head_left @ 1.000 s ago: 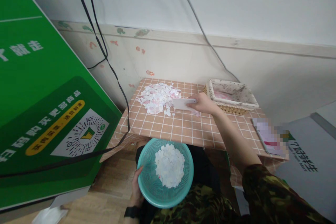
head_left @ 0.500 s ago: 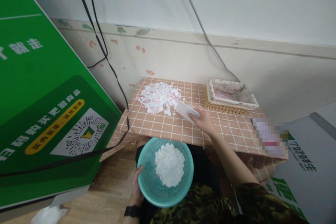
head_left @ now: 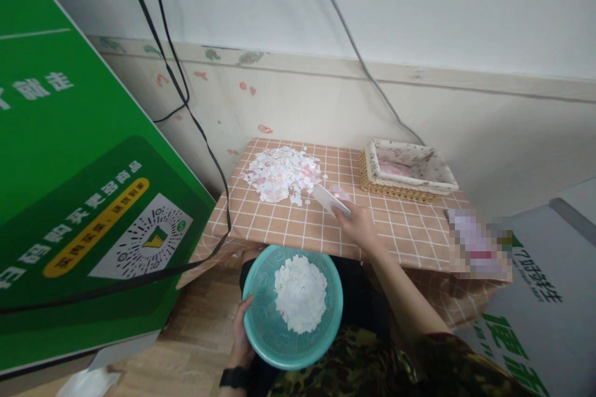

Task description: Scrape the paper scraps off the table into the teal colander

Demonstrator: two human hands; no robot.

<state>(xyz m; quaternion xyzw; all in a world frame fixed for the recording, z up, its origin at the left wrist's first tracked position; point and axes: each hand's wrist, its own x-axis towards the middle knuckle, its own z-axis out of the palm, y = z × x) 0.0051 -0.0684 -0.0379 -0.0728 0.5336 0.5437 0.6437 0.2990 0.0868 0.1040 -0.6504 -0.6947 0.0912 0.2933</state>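
My right hand is closed on one end of a flat white rectangular piece, whose exact kind I cannot make out. The piece is held tilted over the table, its far end beside the pile of small white and pinkish paper squares. Below the table edge, my left hand grips the left rim of a round teal plastic basket, thumb on the rim and fingers hidden underneath. Inside the basket lies a heap of white paper squares. A small pinkish see-through item lies just beyond my right hand.
A cloth-lined wicker basket with something pink inside stands at the table's back right. The checked tablecloth covers the table. A green printed panel rises at left, with a black cable hanging before it.
The white piece has turned more edge-on, and my right hand has rotated slightly with it. The pinkish item behind it shows more. My left hand and the teal basket stay put.
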